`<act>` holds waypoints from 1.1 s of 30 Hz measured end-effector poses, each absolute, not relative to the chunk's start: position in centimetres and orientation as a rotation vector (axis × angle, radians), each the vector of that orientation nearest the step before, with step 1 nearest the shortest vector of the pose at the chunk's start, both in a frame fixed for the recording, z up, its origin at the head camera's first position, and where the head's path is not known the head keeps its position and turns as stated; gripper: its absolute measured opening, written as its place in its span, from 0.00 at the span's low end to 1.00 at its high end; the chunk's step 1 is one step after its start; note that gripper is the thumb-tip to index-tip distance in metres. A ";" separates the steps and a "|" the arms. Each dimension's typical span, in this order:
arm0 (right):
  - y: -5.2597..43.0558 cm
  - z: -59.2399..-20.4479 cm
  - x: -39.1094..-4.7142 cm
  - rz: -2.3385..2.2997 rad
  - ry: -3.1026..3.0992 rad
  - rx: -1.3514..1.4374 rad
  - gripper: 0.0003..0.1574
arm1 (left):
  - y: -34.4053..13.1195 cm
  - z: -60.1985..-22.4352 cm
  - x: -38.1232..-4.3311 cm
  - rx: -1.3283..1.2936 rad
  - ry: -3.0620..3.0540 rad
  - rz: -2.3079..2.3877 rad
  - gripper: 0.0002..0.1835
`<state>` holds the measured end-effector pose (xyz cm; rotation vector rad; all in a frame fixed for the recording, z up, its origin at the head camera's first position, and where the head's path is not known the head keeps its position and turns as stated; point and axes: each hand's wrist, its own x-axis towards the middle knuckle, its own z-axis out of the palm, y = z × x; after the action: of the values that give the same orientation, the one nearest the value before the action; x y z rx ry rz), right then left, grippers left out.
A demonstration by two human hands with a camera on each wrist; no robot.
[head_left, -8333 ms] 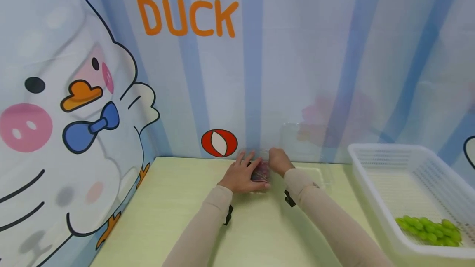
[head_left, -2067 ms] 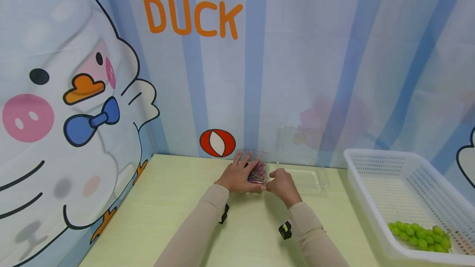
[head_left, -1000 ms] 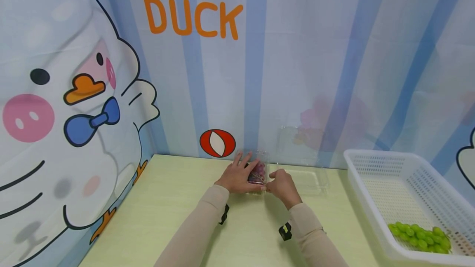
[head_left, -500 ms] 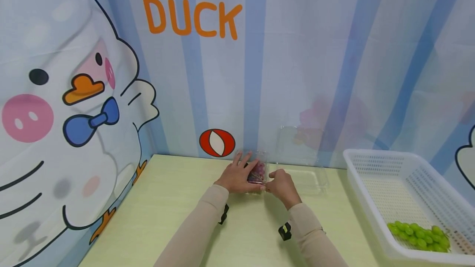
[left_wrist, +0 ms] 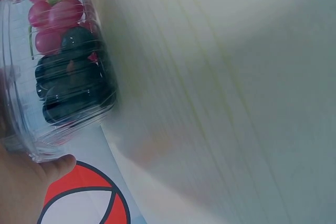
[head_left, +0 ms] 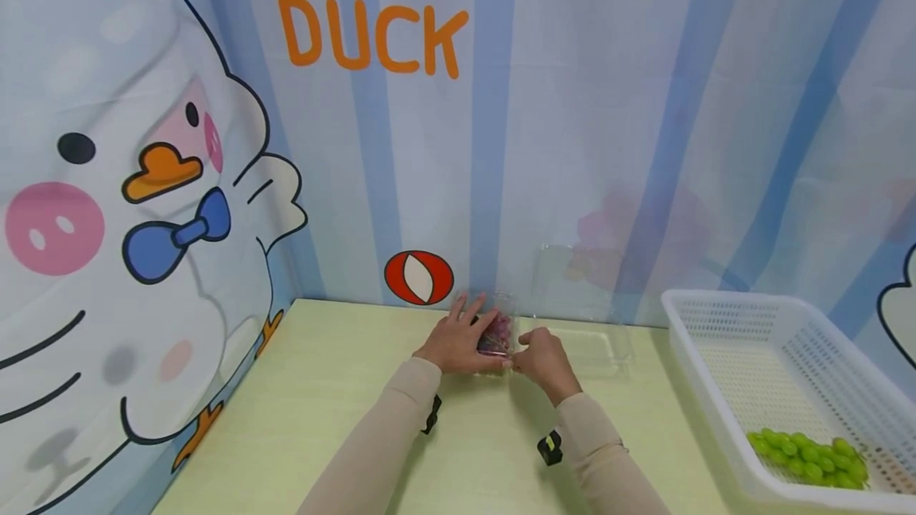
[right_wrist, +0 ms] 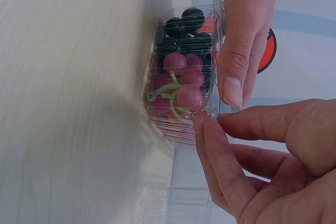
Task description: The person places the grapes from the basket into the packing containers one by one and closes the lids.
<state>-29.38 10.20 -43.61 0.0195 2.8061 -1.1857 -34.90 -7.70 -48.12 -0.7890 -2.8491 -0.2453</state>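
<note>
- A left hand [head_left: 458, 340] presses flat, fingers spread, across the top of a clear plastic box [right_wrist: 184, 137] near the far edge of the table [head_left: 343, 396].
- A right hand [head_left: 545, 358] pinches the box's rim between thumb and fingers at its near right corner, just beside the left thumb.
- Pink grapes [right_wrist: 188, 95] and dark grapes [right_wrist: 193, 19], some on green stems, show through the ribbed walls; whether the lid is fully fastened cannot be told.
- To the right, also along the far edge, a second clear box [head_left: 583, 342] sits with its lid [head_left: 576, 280] raised before a striped curtain [head_left: 594, 102] lettered "DUCK."
- At the table's right side, a white basket [head_left: 708, 388] holds green grapes [head_left: 809, 458] toward its near end.
- Beige sleeves cover both arms, with a black device [head_left: 550, 447] at the right wrist.
</note>
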 end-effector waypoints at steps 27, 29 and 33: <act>10.3 -43.9 -29.7 -1.194 2.791 0.013 0.33 | -7.7 -47.9 -34.8 -0.786 -2.863 -0.250 0.53; 10.3 -43.9 -29.6 -1.185 2.799 0.006 0.33 | -7.7 -48.0 -34.8 -0.787 -2.864 -0.248 0.53; 10.4 -43.9 -29.6 -1.177 2.805 -0.001 0.32 | -7.6 -48.1 -34.9 -0.788 -2.859 -0.252 0.53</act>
<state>-29.61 10.37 -43.91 -0.0006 2.8051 -1.1772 -34.87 -7.62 -48.08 -0.7877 -2.8592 -0.2522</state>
